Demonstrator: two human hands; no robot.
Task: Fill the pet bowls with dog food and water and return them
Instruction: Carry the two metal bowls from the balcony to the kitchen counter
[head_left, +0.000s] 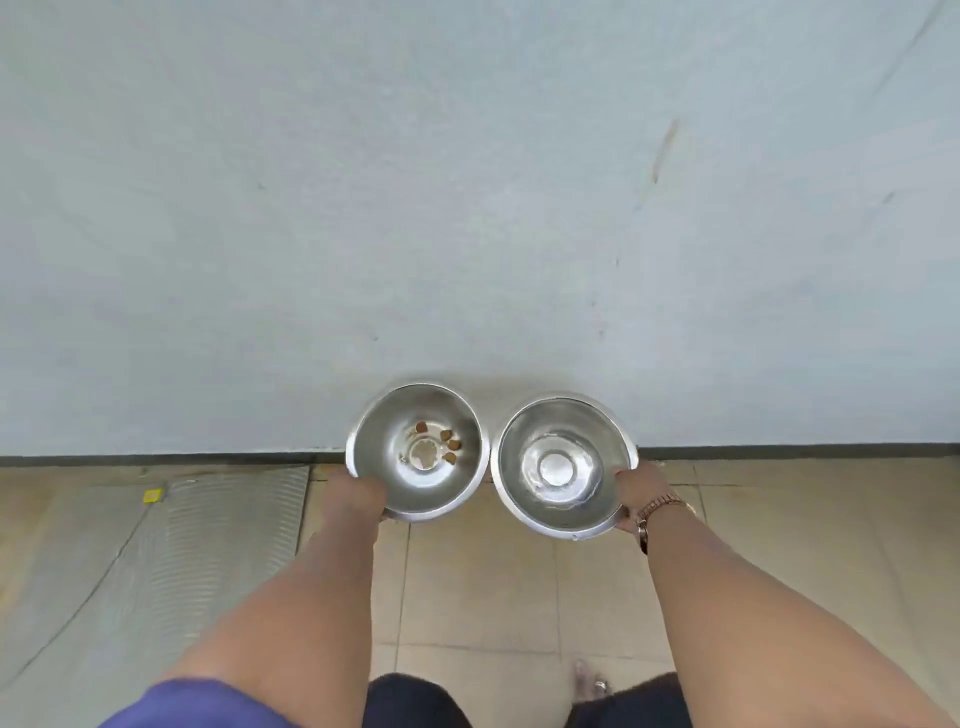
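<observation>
Gripping near rims, left hand (358, 493) holds kibble bowl (418, 451), right hand (636, 493) water bowl (563, 465), rims nearly touching beside wall (467, 208)

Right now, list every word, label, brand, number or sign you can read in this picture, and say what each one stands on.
None can be read.
Yellow tag on the ribbed mat: any print too small and blurred to read.
Wristwatch on the right hand: its face is turned away, no brand visible.
Both steel bowls, left and right: no markings visible.
</observation>
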